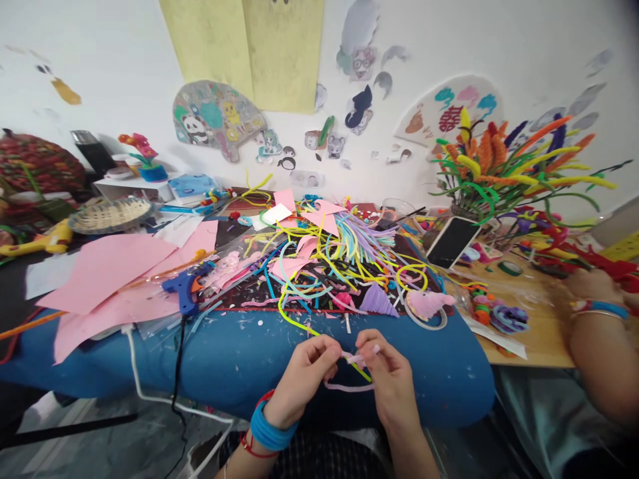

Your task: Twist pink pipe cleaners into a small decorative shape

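Note:
A pale pink pipe cleaner (349,387) is stretched and looped between my two hands above the front edge of the blue-covered table. My left hand (310,369) pinches one part of it between thumb and fingers. On the other side, my right hand (388,374) grips a twisted, bunched part. A yellow-green pipe cleaner (299,326) runs down from the pile behind my hands. Beyond them lie a purple wound cone (378,301) and a pink wound cone (426,304) beside a pale ring.
A pile of pipe cleaners (359,243) covers the table's middle. Left are a blue glue gun (184,289) with its cord and pink sheets (110,269). Right stand a phone (453,241) and a pipe-cleaner bouquet (504,166). Another person's arm (602,339) is at far right.

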Motion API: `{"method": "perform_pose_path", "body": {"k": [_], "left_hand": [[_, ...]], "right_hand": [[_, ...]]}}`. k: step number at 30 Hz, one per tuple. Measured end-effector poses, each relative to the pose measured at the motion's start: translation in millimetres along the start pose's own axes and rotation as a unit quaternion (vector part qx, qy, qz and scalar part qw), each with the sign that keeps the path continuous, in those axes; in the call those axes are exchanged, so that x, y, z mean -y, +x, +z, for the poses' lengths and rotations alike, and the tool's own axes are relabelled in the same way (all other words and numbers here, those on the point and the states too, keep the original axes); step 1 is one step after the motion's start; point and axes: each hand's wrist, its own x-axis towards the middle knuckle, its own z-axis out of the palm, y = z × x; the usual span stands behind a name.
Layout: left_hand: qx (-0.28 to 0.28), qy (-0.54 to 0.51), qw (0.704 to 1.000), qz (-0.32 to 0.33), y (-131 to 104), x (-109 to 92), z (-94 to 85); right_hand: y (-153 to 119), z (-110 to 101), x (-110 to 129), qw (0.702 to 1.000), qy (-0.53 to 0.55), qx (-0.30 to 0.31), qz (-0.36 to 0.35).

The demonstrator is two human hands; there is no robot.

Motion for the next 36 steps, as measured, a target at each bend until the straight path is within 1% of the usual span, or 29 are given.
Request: {"method": "perform_pose_path", "body": {"k": [4,8,11,14,17,22,27,29,32,36], "left_hand": [[-0.001,0.018,1.0,0.008,0.7,0.0,-0.3],[-0.011,0.048,0.999,0.018,0.8,1.7,-0.8],[-0.031,0.128,0.989,0.063,-0.3,2.1,-0.7],[-0.04,0.224,0.967,0.119,-2.5,0.3,0.3],[-0.028,0.263,0.952,0.152,-3.7,-3.5,0.7],[-0.011,0.258,0.954,0.149,-1.6,-7.9,-2.0],[0.008,0.315,0.935,0.165,-1.6,-7.8,-5.5],[0.011,0.331,0.929,0.165,-2.2,-7.2,-6.4],[-0.004,0.342,0.925,0.168,-3.1,-5.9,-5.5],[-0.041,0.36,0.918,0.163,-4.9,-3.3,-0.8]], "right_hand": [[-0.2,-2.0,-1.8,0.999,-0.021,0.03,0.029],[-1.2,-2.9,-4.7,0.998,-0.041,0.024,0.039],[-0.3,-2.6,-5.0,0.997,-0.053,0.014,0.048],[1.6,-2.7,-3.7,0.996,-0.067,0.008,0.059],[3.8,-4.5,-1.6,0.994,-0.083,0.017,0.065],[7.6,-7.1,1.3,0.991,-0.098,0.048,0.074],[7.6,-6.0,2.7,0.99,-0.103,0.056,0.081],[6.6,-5.7,2.8,0.989,-0.11,0.061,0.078],[5.2,-5.7,2.3,0.987,-0.131,0.072,0.056],[4.4,-7.7,2.1,0.985,-0.16,0.058,-0.01]]}}
